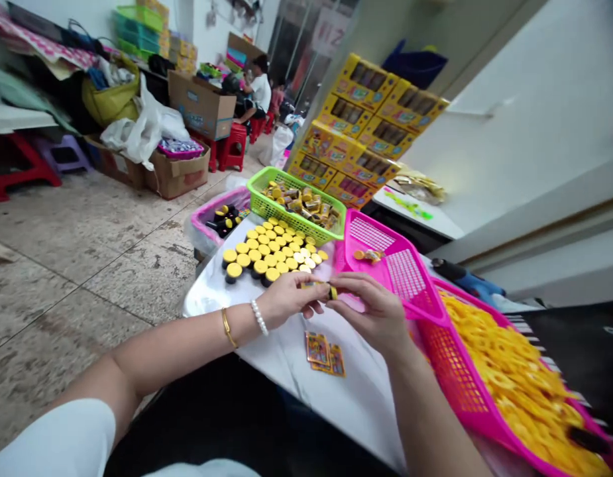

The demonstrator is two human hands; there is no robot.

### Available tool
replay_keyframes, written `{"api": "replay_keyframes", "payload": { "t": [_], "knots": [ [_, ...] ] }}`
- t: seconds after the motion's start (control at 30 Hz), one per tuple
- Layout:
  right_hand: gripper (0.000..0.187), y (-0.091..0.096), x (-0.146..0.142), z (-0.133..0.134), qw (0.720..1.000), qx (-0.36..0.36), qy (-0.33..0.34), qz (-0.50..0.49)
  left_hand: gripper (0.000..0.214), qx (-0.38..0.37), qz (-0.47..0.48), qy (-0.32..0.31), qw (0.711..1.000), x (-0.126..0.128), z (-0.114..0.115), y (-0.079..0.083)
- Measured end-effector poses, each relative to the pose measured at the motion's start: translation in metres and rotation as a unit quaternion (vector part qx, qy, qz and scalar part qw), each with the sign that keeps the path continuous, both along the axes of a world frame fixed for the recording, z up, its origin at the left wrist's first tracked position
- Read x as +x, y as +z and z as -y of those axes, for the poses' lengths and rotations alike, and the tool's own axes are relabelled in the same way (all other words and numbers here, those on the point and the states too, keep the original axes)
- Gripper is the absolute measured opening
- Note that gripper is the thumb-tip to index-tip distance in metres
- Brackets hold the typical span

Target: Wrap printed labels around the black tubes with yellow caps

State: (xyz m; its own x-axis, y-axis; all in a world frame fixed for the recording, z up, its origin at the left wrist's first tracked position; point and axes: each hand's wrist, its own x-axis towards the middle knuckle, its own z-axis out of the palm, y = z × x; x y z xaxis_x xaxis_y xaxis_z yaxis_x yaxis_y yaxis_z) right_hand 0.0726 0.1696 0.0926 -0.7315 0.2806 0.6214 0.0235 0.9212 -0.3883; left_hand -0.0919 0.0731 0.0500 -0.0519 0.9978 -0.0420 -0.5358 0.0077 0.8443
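My left hand (286,298) and my right hand (378,311) meet over the white table (296,361), both pinched on one small black jar with a yellow lid (331,290). Just beyond my hands stand several rows of the same yellow-lidded jars (269,250). A few small printed labels (326,351) lie flat on the table below my hands. My left wrist wears a pearl bracelet and a gold bangle.
A green basket (266,199) of wrapped jars sits behind the rows. A nearly empty pink basket (405,265) stands at right, another pink basket (452,371) holds yellow pieces. Yellow display boxes (360,132) are stacked behind. Cartons, bags, red stools and a seated person (259,89) fill the far floor.
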Motion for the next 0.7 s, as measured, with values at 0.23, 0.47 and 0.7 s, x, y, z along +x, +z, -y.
{"api": "replay_keyframes", "payload": {
  "t": [0.23, 0.47, 0.7],
  "knots": [
    [0.021, -0.060, 0.012, 0.015, 0.988, -0.128, -0.038, -0.074, 0.041, 0.009, -0.114, 0.006, 0.993, 0.006, 0.007, -0.021],
    [0.020, -0.061, 0.013, 0.007, 0.984, -0.145, -0.043, -0.093, 0.051, -0.077, -0.133, -0.038, 0.987, 0.002, 0.000, -0.020],
    [0.039, -0.068, 0.009, 0.010, 0.826, -0.560, -0.042, -0.038, 0.043, -0.038, -0.173, -0.031, 0.984, 0.004, 0.000, -0.018]
  ]
}}
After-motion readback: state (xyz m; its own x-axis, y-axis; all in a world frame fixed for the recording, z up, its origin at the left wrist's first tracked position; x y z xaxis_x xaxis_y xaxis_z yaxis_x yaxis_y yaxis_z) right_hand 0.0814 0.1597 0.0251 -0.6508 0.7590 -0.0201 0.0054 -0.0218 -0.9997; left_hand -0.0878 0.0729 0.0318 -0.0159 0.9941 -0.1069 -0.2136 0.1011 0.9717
